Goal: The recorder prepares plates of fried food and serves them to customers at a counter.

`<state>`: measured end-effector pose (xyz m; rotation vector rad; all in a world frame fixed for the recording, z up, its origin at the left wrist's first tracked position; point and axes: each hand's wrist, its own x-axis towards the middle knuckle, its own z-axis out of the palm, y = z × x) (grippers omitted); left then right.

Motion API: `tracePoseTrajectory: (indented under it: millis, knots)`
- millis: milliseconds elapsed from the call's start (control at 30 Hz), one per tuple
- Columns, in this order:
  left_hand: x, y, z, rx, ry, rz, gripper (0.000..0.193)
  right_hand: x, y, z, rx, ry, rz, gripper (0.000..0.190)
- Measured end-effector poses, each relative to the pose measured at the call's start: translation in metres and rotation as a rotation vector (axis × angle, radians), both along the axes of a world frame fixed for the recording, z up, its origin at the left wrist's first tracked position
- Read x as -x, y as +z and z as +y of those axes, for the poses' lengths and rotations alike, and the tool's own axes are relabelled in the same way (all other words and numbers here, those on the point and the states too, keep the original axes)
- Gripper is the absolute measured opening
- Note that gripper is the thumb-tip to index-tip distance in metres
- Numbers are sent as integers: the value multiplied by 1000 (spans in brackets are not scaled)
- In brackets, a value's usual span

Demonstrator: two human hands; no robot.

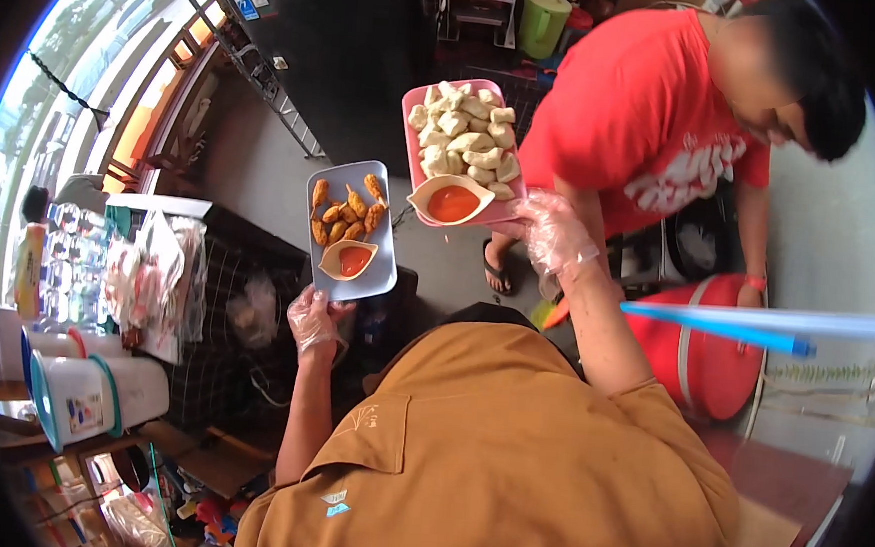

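Note:
My left hand, in a clear plastic glove, grips the near edge of a light blue tray. Several browned, battered fried pieces lie on it beside a boat-shaped cup of red sauce. Held out further and to the right is a pink tray, its near right corner in my right hand, gloved the same way. Pale, plump pieces of food are piled on this tray. Near its front edge sits another boat-shaped cup with red sauce.
A person in a red shirt bends close on my right, one hand at a large red container. Ahead stands a black refrigerator. White tubs and hanging plastic bags are on my left. A green pitcher stands at the back.

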<state>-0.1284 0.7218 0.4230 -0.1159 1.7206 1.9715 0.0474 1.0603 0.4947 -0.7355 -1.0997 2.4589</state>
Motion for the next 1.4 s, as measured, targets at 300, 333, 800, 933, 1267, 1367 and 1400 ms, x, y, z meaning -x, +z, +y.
tracePoseTrajectory:
  millis: [300, 333, 800, 933, 1267, 1367, 1400]
  knots:
    - [78, -15, 79, -10, 202, -39, 17, 199, 21, 67, -18, 153, 121, 17]
    - [92, -26, 84, -11, 206, -24, 17, 224, 19, 74, -60, 164, 87, 18]
    - [237, -60, 109, -51, 495, 16, 21, 520, -5, 57, -17, 596, 129, 26]
    - [284, -58, 91, -1, 603, 45, 21, 606, -1, 23, 13, 658, 147, 23]
    - [425, -37, 96, -25, 898, 88, 21, 870, 5, -8, 89, 840, 319, 20]
    - [465, -29, 92, -35, 931, 96, 19, 939, 6, -24, 22, 827, 293, 19]
    - [483, -29, 91, -53, 965, 59, 18, 962, 8, -29, 25, 826, 284, 18]
